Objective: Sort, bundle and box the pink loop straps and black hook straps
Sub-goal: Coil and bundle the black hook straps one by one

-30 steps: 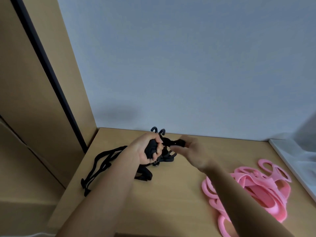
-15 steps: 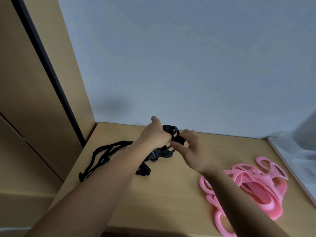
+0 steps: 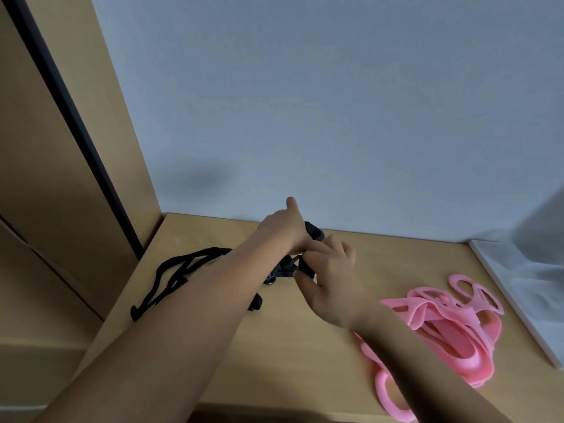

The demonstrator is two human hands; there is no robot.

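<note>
At the far end of the table, I am working both hands on the black straps; my left hand is curling round the bunched upper end of them, one digit sticking straight up against the grey wall; my right hand is pinching a fold of black strap between thumb and fingertips, just below and touching the left; the two hands are meeting over the same bundle, both clamped on it. The bunch is being held a little off the wood, though how far I cannot tell; a knot of buckles is hanging between the hands; the loose tails are trailing away to my left behind my forearm, lying on the table near its left edge, and one short end is showing just under that arm. The pink straps are lying in a loose heap on the table to my right, well apart from the black ones, partly hidden by my right forearm; beside them, at the right edge, a white object is lying, too blurred to name; a wooden panel with a dark strip is standing to the left.
</note>
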